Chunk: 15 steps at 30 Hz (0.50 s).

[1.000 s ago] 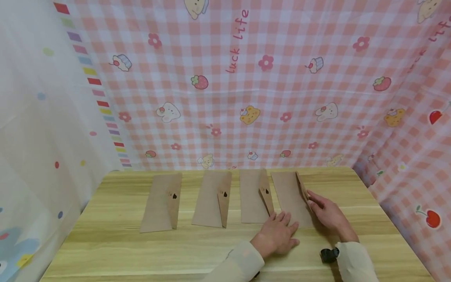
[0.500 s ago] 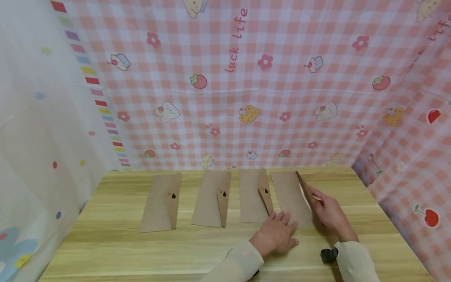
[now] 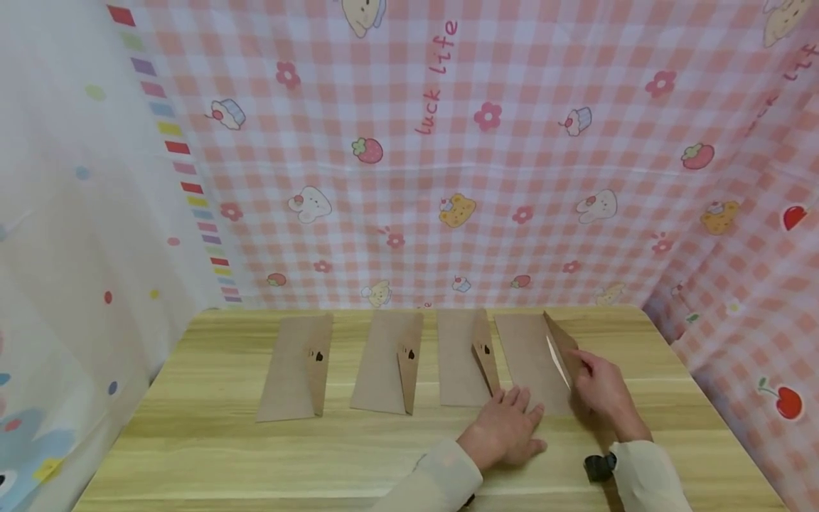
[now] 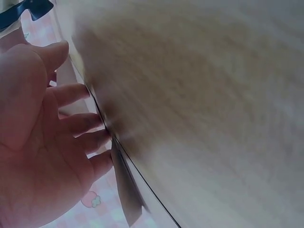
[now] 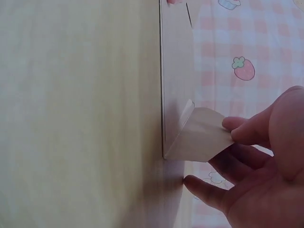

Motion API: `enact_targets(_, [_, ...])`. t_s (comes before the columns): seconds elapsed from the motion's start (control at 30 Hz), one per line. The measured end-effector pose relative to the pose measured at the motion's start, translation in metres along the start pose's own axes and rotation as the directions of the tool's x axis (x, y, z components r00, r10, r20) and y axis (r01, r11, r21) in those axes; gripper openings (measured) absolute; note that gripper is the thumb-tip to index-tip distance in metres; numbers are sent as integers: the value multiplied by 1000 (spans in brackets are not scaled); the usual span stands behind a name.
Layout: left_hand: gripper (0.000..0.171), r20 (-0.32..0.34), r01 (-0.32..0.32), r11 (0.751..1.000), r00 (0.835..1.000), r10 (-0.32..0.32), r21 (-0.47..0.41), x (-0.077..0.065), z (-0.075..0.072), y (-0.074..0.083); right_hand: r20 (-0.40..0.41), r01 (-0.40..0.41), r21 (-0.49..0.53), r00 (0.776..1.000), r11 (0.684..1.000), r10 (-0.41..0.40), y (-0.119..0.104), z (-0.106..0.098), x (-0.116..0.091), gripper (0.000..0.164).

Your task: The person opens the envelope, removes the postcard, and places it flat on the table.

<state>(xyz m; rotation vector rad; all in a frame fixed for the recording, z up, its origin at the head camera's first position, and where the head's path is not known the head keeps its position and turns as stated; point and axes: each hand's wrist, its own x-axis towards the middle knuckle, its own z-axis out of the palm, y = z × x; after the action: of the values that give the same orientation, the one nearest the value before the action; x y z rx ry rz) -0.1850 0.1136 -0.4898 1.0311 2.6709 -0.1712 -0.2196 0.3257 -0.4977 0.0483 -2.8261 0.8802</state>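
Observation:
A brown paper envelope (image 3: 526, 352) lies at the right end of a row, its flap (image 5: 202, 135) raised along the right side. My right hand (image 3: 604, 390) pinches the flap's outer edge between thumb and fingers. A white strip (image 3: 559, 363) shows between the flap and the envelope body. My left hand (image 3: 508, 430) lies palm down with straight fingers, fingertips over the near edge of the same envelope. From the left wrist view, the left hand's fingers (image 4: 92, 141) reach the envelope's edge close to the tabletop.
Several brown envelopes stand in the row; to the left lie a far-left envelope (image 3: 291, 370), a second envelope (image 3: 377, 363) and a third envelope (image 3: 457, 359), flaps partly lifted with dark marks. The wooden table (image 3: 256, 469) meets a pink checked cloth (image 3: 397, 178) behind.
The right hand has drawn the flap up and over to the right, so its inner face and the white strip now show more. The left hand stays in place.

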Motion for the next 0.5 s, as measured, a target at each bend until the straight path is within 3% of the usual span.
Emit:
enact_targets(0.2, [62,-4,9,1000,1000,-9,15,0,2,1,0,-45,24,999,999,45,4,-5,0,40])
enact_targets(0.3, [62,-5,11,1000,1000,-11,22,1,2,1,-15,-25,23,1000,999,25,7,-5,2,40])
enact_targets(0.5, [62,-9,8,1000,1000,-8,28,1,2,1,-139,55,-5,989,998,-55,15,-1,5,35])
